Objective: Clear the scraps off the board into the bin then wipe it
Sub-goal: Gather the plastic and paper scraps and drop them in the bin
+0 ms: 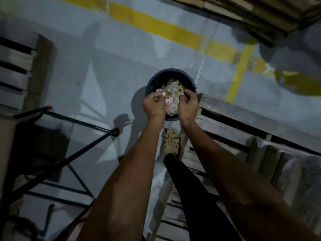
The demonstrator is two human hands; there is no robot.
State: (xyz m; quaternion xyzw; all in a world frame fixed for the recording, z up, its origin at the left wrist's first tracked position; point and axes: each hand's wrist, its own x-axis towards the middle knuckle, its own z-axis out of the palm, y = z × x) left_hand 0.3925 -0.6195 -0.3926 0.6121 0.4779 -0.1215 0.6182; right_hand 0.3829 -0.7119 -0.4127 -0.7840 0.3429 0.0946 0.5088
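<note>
Your left hand [153, 106] and right hand [188, 106] are both over the round dark plastic bin [171, 73] on the grey painted floor [104, 66]. Between the two sets of curled fingers hangs a crumpled sheet of clear plastic film carrying pale and yellowish scraps [171, 92]. Both hands appear to pinch its edges; the blur does not show the exact fingertip contact.

Handling: treat the film as very light, limp and slippery. It will not hold a shape, so support it from two opposite edges, as your fingers do now, and keep the sag between them directly above the bin opening. The scraps are loose (small pieces can slide off a tilted edge). Release only when the load is below your fingertips and inside the rim.

The board is not in view; wiping is not yet done.

Surroundings: a weathered wooden pallet [234, 119] lies just right of your right fingers, touching or nearly touching the bin. A dark metal folding frame with red tips [78, 136] stands well left of your left fingers. Your tan strapped sandal [171, 141] is just behind the bin, below your wrists. A yellow painted floor line [156, 26] runs beyond the fingertips. Nothing blocks the bin opening.
</note>
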